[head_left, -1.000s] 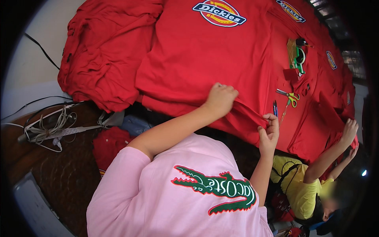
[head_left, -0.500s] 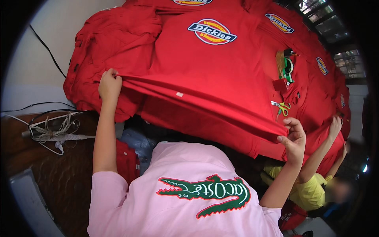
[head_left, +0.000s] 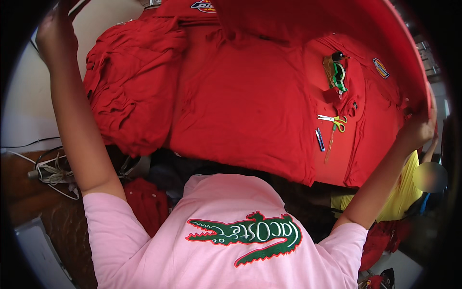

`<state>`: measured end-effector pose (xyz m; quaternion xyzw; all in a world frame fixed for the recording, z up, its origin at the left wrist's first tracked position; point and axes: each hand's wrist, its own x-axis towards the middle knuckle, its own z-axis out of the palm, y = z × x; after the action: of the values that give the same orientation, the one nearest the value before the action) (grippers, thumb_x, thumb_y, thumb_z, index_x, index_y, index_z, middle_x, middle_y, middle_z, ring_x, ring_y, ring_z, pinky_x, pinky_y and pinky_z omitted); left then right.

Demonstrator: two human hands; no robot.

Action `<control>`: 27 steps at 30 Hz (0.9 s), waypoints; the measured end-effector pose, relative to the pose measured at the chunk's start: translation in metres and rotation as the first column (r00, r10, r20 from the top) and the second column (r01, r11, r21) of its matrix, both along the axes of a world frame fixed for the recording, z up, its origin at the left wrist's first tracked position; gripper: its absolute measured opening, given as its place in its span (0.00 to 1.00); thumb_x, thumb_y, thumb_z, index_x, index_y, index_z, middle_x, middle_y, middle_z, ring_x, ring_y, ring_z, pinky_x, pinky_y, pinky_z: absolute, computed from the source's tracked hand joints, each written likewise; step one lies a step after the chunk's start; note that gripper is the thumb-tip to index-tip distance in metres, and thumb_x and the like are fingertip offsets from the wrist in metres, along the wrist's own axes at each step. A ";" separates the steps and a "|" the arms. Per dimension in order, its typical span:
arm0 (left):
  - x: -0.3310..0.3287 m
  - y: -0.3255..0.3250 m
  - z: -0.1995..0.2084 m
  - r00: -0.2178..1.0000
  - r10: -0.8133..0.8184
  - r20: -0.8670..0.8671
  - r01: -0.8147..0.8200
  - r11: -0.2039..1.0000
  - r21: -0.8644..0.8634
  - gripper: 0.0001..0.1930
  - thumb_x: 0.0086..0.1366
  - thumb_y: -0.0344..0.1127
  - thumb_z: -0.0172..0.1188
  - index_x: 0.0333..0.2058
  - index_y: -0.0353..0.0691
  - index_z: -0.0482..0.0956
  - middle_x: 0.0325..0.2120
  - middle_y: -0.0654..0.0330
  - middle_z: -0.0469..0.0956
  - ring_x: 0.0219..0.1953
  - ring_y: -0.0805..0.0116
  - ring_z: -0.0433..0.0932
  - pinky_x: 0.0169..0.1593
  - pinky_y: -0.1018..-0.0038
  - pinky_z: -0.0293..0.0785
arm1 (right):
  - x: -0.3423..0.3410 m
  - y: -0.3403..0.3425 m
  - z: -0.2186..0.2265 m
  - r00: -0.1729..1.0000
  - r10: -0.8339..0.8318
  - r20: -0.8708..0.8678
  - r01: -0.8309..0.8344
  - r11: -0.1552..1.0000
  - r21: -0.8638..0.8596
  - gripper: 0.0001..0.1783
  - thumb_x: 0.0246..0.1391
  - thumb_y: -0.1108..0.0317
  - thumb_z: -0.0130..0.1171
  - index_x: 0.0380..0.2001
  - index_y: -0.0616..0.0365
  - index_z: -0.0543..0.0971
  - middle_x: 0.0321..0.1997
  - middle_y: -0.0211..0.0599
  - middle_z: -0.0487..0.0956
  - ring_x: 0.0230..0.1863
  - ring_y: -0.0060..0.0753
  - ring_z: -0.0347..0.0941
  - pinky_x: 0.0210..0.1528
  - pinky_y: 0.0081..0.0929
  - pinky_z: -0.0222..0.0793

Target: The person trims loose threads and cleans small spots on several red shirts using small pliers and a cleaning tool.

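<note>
A red T-shirt (head_left: pixel 346 24) is lifted high and billows over the far right of the table. My right hand (head_left: pixel 419 130), at the right, is closed on its edge. My left hand (head_left: pixel 57 36) is raised at the upper left, fingers closed, with a bit of red cloth showing at them; the picture's rim cuts off part of it. Beneath the raised cloth another red T-shirt (head_left: pixel 245 106) lies spread flat in front of me. To its right are scissors (head_left: pixel 340 123) with yellow-green handles and small blue thread snips (head_left: pixel 320 139).
A crumpled heap of red garments (head_left: pixel 134 86) fills the table's left. A green tape dispenser (head_left: pixel 335 74) stands right of the flat shirt. Coiled cables (head_left: pixel 48 176) hang at the left. A person in a yellow shirt (head_left: pixel 409 188) is close by at the right.
Both hands have risen and spread apart, lifting the T-shirt off the table. The plain shirt below and the blue snips now show. The person in yellow has shifted.
</note>
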<state>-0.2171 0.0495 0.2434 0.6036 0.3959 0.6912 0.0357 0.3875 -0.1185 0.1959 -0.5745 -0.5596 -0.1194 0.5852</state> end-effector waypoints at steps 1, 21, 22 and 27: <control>-0.007 -0.013 -0.009 0.992 0.120 -0.047 -0.122 0.992 -0.029 0.17 0.75 0.41 0.54 0.48 0.35 0.84 0.38 0.61 0.88 0.37 0.70 0.86 0.44 0.76 0.78 | 0.004 -0.008 -0.006 1.000 -0.026 0.015 0.026 0.999 -0.020 0.31 0.54 0.84 0.37 0.55 0.60 0.83 0.50 0.40 0.85 0.34 0.26 0.81 0.33 0.20 0.80; -0.015 -0.181 -0.353 0.740 -0.277 -0.612 -0.313 0.664 -0.679 0.08 0.67 0.34 0.62 0.43 0.40 0.81 0.42 0.53 0.77 0.43 0.47 0.78 0.45 0.57 0.75 | -0.084 -0.140 -0.303 0.956 0.102 0.274 0.115 0.730 -0.674 0.21 0.49 0.83 0.59 0.46 0.55 0.85 0.37 0.37 0.83 0.49 0.32 0.77 0.44 0.24 0.74; -0.012 -0.176 -0.353 0.766 -0.240 -0.596 -0.300 0.686 -0.663 0.09 0.68 0.38 0.64 0.39 0.38 0.81 0.40 0.52 0.77 0.41 0.47 0.78 0.44 0.58 0.75 | -0.086 -0.136 -0.304 0.942 0.157 0.296 0.083 0.746 -0.660 0.15 0.50 0.80 0.62 0.42 0.57 0.85 0.34 0.35 0.82 0.47 0.31 0.76 0.43 0.24 0.73; -0.005 -0.153 -0.371 0.777 -0.122 -0.618 -0.396 0.669 -0.629 0.15 0.72 0.43 0.60 0.36 0.35 0.77 0.34 0.48 0.78 0.37 0.44 0.79 0.40 0.55 0.75 | -0.051 -0.127 -0.361 0.890 -0.231 -0.392 -0.174 0.624 -0.762 0.16 0.64 0.61 0.66 0.27 0.62 0.81 0.20 0.30 0.71 0.27 0.24 0.63 0.29 0.26 0.61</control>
<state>-0.2216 -0.1033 -0.1274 0.6935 0.6738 0.2395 0.0876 0.3361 -0.2454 -0.1654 -0.7907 -0.3927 0.2633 0.3890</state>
